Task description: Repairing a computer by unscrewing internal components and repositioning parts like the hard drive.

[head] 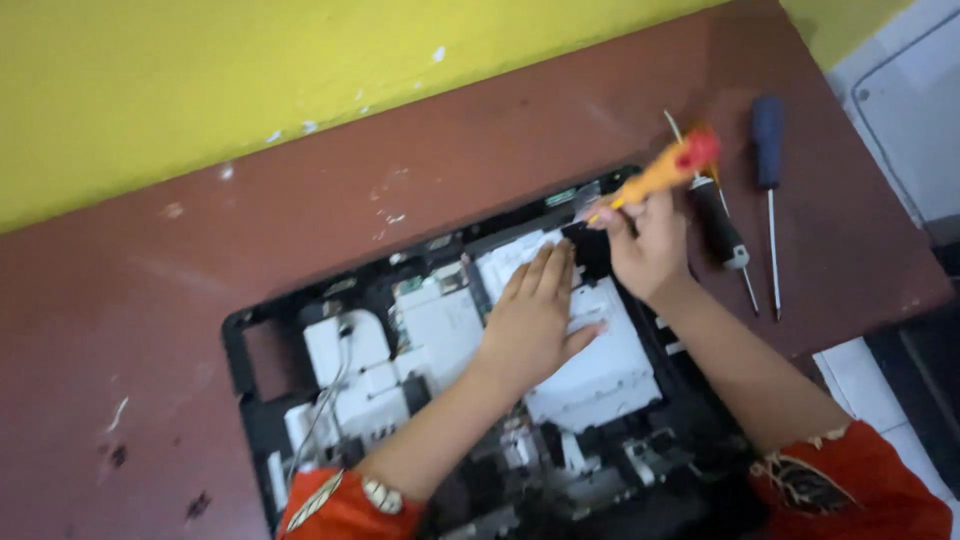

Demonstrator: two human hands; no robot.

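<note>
- opened black device chassis (250, 340) lies flat on the brown table (150, 330), long axis running lower-left to upper-right, white inner panels (600, 370) exposed
- right hand (648, 245) sits at the chassis' far right corner, fingers closed around an orange-and-red screwdriver (668, 168)
- screwdriver long axis slants: red cap end up and to the right, tip end down-left toward the chassis edge just beside the fingertips; the tip itself is blurred, cannot tell if it is seated on anything
- left hand (535, 320) lies flat, palm down, fingers extended and together, pressing on the white panel; it grips nothing
- left fingertips point up-right and end just beside the right hand, so both hands meet at the same corner; the right hand is the one nearer that edge
- the work spot lies ahead and right of the person, at the far end of the chassis from the sleeves (330, 505)
- two spare drivers lie on the table right of the right hand, well clear of the chassis: a black-handled one (722, 225) and a blue-handled one (768, 140), both shafts pointing toward the person
- yellow wall (250, 70) runs along the far table edge
</note>
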